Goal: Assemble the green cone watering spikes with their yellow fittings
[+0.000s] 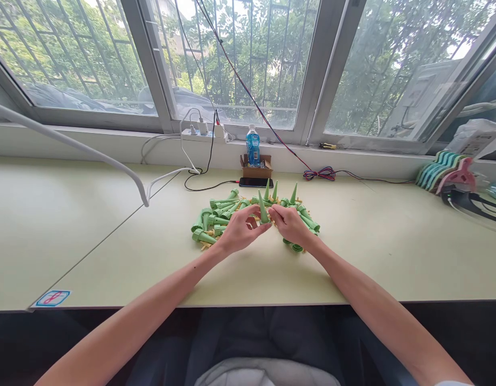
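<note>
A green cone (263,208) stands point up between the thumb and fingers of my left hand (242,229). Close on its right, the fingers of my right hand (288,224) are pinched together beside the cone's lower part; what they hold, if anything, is too small to tell. Many green cones with ribbed caps (226,206) lie in a heap left of my left hand, with small yellow pieces (205,245) among them. More green cones (309,219) lie by my right hand. Behind both hands, several cones (293,194) point upward.
Behind the heap lie a black phone (256,182) and a small cardboard box (256,170) with a blue bottle (253,146). Coiled cable (319,173) rests near the window. A white arm (107,155) crosses the left side. Coloured hangers (444,172) stand far right on the table (376,241).
</note>
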### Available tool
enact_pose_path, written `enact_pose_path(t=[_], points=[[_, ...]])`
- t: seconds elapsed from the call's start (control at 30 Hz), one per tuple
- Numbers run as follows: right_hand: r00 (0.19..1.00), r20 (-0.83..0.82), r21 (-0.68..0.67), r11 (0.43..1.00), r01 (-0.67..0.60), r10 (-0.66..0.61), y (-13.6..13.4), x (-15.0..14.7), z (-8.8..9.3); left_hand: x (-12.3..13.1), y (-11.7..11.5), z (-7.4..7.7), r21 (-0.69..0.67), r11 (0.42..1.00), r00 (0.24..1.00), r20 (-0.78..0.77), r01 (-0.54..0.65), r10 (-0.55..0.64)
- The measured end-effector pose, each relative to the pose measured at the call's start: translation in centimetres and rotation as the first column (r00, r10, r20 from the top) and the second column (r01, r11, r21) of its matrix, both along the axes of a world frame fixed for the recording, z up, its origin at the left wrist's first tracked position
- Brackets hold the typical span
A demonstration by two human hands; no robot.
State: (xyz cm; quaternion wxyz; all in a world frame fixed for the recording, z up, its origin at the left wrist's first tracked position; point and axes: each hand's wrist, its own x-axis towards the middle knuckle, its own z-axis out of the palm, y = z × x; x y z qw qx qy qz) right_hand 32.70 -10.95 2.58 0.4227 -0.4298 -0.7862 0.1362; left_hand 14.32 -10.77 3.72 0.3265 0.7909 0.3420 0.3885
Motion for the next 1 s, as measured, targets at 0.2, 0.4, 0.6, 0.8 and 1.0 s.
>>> enact_pose_path(t=[0.2, 0.4, 0.6, 0.8, 1.0], points=[[1.0, -0.002, 0.001, 1.0, -0.006, 0.006, 0.0, 0.0, -0.1, 0.1, 0.2, -0.5, 0.193, 0.98, 0.998, -0.034, -0.04, 0.047], [1.0, 0.004, 0.005, 1.0, -0.01, 0.01, -0.1, -0.1, 0.0, 0.1, 0.5, -1.1, 0.344, 0.939, 1.0, -0.014, -0.013, 0.019], [1.0, -0.001, 0.006, 1.0, -0.014, 0.014, -0.1, 0.0, 0.1, 0.1, 0.5, -1.2, 0.397, 0.917, 0.999, -0.015, -0.02, 0.028], [0.999, -0.006, 0.004, 0.999, 0.038, -0.038, 0.0, -0.1, -0.1, 0.3, 0.4, -0.6, 0.199, 0.975, 0.994, -0.016, -0.103, 0.108], [0.995, -0.029, 0.034, 0.994, 0.101, -0.1, 0.2, 0.0, -0.2, 0.2, 0.4, 0.1, -0.364, 0.931, 0.992, 0.126, 0.032, 0.016]])
